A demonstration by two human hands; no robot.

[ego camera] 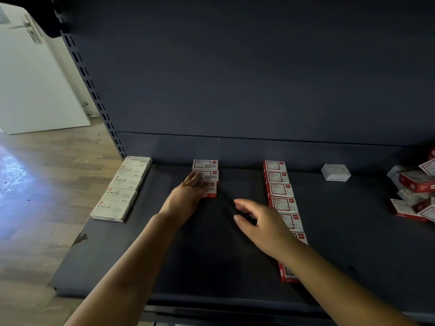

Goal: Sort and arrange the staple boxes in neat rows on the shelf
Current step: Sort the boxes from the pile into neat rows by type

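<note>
If I push too hard with my left hand [188,192], the short middle row [205,176] could skew. Its straight fingers press the front box [210,189]. My right hand [261,223] hovers open beside the long red row [280,191]; unsorted boxes [416,191] lie far right on the shelf [211,255].

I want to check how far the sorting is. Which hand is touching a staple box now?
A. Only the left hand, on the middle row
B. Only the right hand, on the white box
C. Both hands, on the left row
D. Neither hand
A: the left hand rests on the nearest box of the middle row, while the right hand hovers open above the shelf, holding nothing.
</note>
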